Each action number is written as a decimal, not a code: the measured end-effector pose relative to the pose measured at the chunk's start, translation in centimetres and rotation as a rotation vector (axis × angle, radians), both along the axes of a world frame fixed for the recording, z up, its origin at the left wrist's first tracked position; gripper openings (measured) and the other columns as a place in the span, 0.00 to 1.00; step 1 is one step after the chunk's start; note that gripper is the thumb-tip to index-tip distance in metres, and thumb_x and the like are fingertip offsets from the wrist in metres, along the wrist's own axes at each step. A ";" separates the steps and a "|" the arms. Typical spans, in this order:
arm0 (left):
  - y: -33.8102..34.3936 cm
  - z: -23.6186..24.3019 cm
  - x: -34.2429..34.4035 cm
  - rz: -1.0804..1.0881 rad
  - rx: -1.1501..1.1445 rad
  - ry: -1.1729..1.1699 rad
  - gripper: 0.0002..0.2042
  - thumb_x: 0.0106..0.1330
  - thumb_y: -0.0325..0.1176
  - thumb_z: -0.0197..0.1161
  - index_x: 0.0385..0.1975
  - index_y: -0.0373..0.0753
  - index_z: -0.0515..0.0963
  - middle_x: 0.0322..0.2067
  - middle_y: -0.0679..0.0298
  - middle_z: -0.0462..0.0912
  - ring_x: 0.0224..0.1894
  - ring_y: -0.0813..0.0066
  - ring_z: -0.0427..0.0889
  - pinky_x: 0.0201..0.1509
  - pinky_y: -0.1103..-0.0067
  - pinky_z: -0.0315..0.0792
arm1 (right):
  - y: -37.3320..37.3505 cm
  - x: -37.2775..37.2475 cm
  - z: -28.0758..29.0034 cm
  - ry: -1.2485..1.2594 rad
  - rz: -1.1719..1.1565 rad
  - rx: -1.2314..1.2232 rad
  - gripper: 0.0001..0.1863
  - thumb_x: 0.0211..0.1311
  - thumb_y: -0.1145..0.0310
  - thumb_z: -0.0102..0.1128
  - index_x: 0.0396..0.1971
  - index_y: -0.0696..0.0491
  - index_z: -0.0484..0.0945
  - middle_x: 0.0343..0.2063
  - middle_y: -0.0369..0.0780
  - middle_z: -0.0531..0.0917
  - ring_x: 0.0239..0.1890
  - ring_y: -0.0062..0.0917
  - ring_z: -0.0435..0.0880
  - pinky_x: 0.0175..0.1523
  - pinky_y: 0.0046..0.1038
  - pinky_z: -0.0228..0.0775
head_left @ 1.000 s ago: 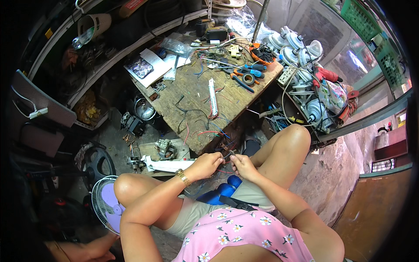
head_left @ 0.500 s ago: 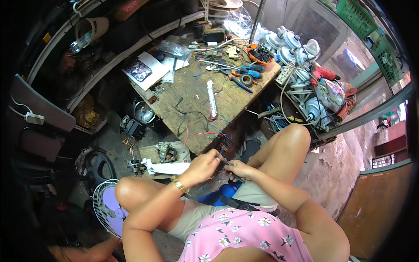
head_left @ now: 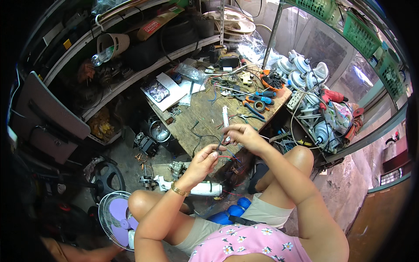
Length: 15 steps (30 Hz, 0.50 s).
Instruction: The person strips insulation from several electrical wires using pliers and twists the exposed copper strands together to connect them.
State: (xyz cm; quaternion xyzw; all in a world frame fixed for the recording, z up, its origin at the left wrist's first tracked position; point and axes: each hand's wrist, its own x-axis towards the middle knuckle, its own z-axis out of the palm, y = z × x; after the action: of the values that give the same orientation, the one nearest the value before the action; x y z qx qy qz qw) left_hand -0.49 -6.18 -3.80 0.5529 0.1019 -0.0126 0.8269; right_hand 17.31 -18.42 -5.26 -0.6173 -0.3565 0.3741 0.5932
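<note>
Thumb and fingertips together, the left hand (head_left: 204, 161) pinches a dark wire (head_left: 219, 147). The right hand (head_left: 244, 135) pinches it farther forward.

Bright over the hands (head_left: 203, 162) and the desk (head_left: 185, 120), seemingly lit from the upper right, with white glare on the glass panel (head_left: 361, 75). Rather dim around the shelf (head_left: 196, 47) at left. Strongly bent toward the rim, black in the corners.

The wooden counter (head_left: 183, 126) bears pliers (head_left: 255, 113) and tape (head_left: 255, 106) beyond the right hand (head_left: 244, 136), white papers (head_left: 171, 92) beyond the left hand (head_left: 203, 162).
</note>
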 end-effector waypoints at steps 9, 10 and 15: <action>1.2 -0.9 0.7 -0.069 -0.382 -0.055 0.16 0.69 0.41 0.47 0.44 0.34 0.74 0.18 0.73 0.63 0.22 0.84 0.62 0.35 0.83 0.67 | 0.8 -2.5 2.4 0.253 -0.115 0.238 0.04 0.61 0.72 0.54 0.30 0.57 0.72 0.27 0.36 0.80 0.26 0.15 0.77 0.32 0.18 0.70; 1.2 -0.9 0.8 -0.047 -0.201 -0.026 0.15 0.69 0.39 0.47 0.43 0.34 0.74 0.17 0.72 0.64 0.21 0.83 0.63 0.33 0.82 0.66 | 0.8 -2.8 2.5 0.218 -0.137 0.251 0.04 0.61 0.72 0.54 0.30 0.57 0.71 0.27 0.36 0.80 0.26 0.15 0.77 0.32 0.18 0.70; 0.3 0.0 2.4 0.300 1.067 -0.080 0.10 0.67 0.34 0.51 0.37 0.37 0.78 0.18 0.58 0.74 0.18 0.76 0.69 0.26 0.78 0.64 | 1.4 -4.8 2.3 -0.334 -0.324 0.297 0.03 0.60 0.76 0.53 0.28 0.58 0.71 0.23 0.35 0.78 0.23 0.15 0.77 0.29 0.18 0.71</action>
State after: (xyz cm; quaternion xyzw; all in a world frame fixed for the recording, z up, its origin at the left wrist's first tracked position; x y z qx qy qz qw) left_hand 1.89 -5.84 -3.76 0.8746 0.1402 0.1797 0.4280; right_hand 12.47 -17.02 -2.93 -0.6255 -0.3970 0.1109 0.6624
